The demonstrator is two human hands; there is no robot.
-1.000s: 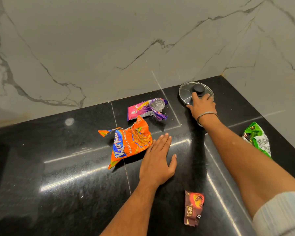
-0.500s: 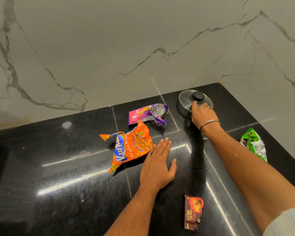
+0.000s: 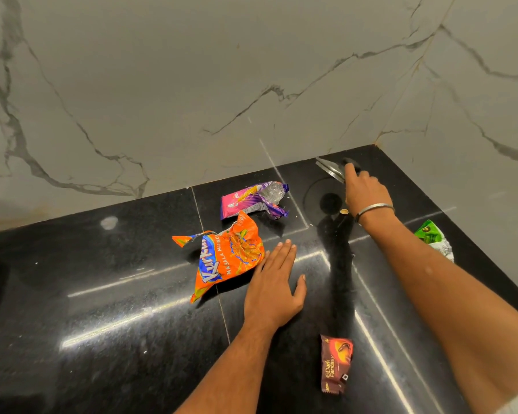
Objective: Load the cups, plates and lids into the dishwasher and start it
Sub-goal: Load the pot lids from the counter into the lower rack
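We see the glass lid [image 3: 329,169] in the far right corner of the black worktop [image 3: 102,309], close to where the two marble walls meet. It is tipped up on its edge and lifted off the worktop, and its round dark reflection shows on the shiny stone under it. The right hand [image 3: 366,195] holds it by the black knob [image 3: 352,163], with its grip curled round the knob (most of the knob is hidden by the fingers). A thin metal bangle [image 3: 374,208] sits on that wrist.

The left hand [image 3: 274,286] lies flat on the worktop, nearer to us, with its fingers straight and close together and its thumb out to the side. It holds nothing. Its fingertips touch the edge of an orange snack bag [image 3: 231,258].

Just behind the orange bag lies a pink and purple wrapper [image 3: 251,200], crumpled. A brown biscuit wrapper [image 3: 335,363] lies close to us, between the two arms. A green wrapper [image 3: 432,237] peeks out at the right edge of the worktop, partly behind the right arm. The wall [image 3: 192,85] is pale marble with dark veins.
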